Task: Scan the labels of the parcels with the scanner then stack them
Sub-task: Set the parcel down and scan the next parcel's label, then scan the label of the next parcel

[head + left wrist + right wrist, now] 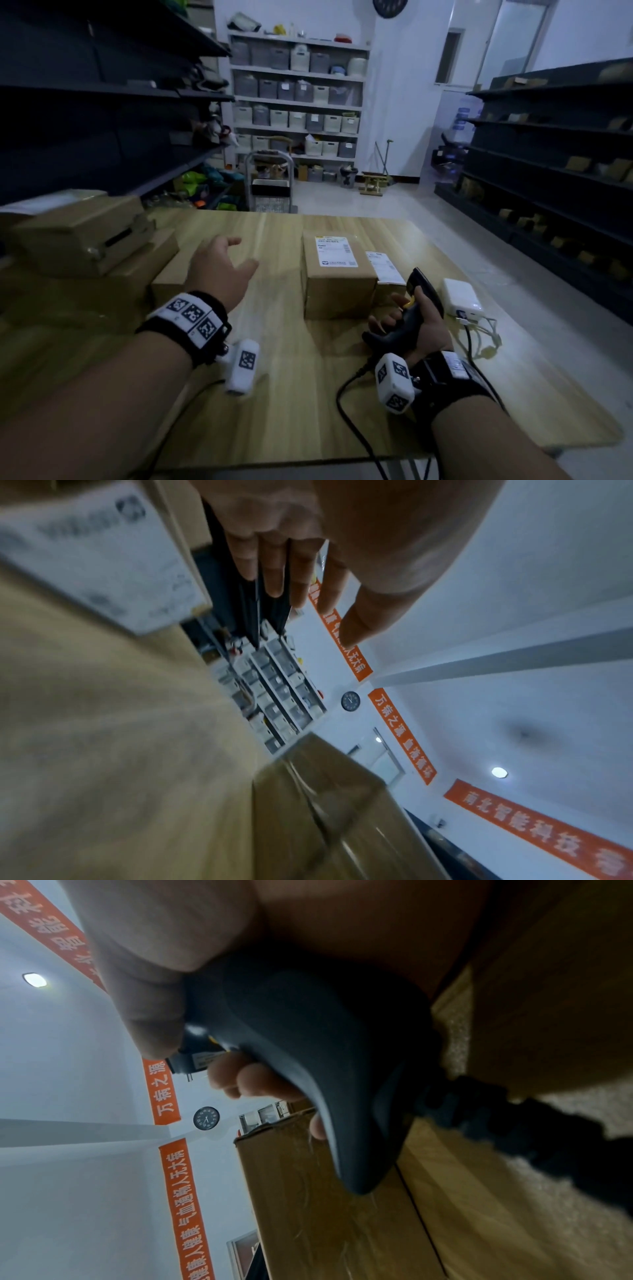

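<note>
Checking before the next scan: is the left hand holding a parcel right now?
No: the left hand hovers open, fingers spread, above a flat parcel, gripping nothing.

Looking like a stockroom / small warehouse w/ a packing station. White shelving at the back is holding rows of labelled storage bins; dark metal racks are running along both sides, carrying small boxes. Cardboard parcels w/ shipping labels are sitting on the wooden tabletop. A hand trolley is standing on the floor; orange banners are hanging on the white walls.
</note>
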`<state>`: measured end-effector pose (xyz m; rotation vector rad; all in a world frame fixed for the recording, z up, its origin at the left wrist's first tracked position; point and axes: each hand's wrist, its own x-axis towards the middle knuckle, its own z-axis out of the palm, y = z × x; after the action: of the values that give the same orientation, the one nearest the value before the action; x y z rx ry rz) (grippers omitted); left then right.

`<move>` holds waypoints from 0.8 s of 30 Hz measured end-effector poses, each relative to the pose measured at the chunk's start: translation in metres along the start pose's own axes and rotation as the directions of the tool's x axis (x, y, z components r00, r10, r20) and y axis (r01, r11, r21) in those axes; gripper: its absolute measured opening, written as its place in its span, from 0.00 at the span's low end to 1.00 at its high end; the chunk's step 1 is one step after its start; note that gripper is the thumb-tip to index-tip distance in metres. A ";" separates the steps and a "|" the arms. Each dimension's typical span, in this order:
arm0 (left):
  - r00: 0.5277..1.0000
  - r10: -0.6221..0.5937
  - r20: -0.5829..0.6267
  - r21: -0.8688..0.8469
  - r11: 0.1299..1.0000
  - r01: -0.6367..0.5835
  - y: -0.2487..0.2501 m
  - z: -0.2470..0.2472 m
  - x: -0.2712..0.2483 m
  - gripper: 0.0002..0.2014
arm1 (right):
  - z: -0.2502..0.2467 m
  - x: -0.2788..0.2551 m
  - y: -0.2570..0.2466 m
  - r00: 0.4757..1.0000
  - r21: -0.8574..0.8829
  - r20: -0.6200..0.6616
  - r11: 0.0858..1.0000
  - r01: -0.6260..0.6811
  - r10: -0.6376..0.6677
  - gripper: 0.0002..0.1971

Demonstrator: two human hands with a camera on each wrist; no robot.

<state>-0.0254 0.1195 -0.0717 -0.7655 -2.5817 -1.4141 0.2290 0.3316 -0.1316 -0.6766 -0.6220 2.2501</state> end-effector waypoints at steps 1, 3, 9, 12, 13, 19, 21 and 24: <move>0.999 -0.030 -0.010 0.052 0.998 0.031 -0.004 -0.007 0.009 0.27 | 0.000 -0.001 -0.001 1.000 -0.002 -0.001 1.000 0.005 -0.005 0.23; 0.995 -0.099 0.017 0.204 0.974 0.094 -0.012 -0.016 0.027 0.29 | -0.001 -0.001 -0.001 1.000 0.003 -0.003 1.000 0.012 -0.012 0.23; 0.942 -0.243 0.233 0.784 0.620 -0.033 -0.028 -0.019 0.027 0.45 | -0.004 0.002 0.003 1.000 0.012 0.012 1.000 0.014 -0.014 0.22; 0.966 -0.114 0.232 0.813 0.568 -0.128 -0.016 -0.020 0.016 0.29 | -0.005 0.003 0.002 0.999 0.004 0.032 1.000 0.006 -0.007 0.22; 0.967 -0.089 0.240 0.793 0.593 -0.142 -0.015 -0.019 0.017 0.25 | -0.006 0.004 0.002 0.999 0.002 0.038 1.000 0.004 -0.004 0.22; 0.980 -0.118 0.161 0.693 0.721 -0.027 -0.025 -0.017 0.026 0.29 | -0.008 0.006 0.001 0.998 -0.005 0.067 1.000 -0.006 0.006 0.21; 0.974 -0.146 0.174 0.698 0.716 -0.018 -0.035 -0.015 0.031 0.35 | -0.009 0.007 0.001 0.998 -0.012 0.069 1.000 -0.002 0.003 0.21; 0.967 -0.157 0.200 0.717 0.696 -0.035 -0.042 -0.010 0.034 0.34 | -0.009 0.008 0.001 0.997 -0.021 0.074 1.000 -0.009 0.010 0.21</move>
<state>-0.0765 0.1060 -0.0876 -0.7407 -2.9996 -0.2007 0.2286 0.3387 -0.1415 -0.6091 -0.6799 2.2894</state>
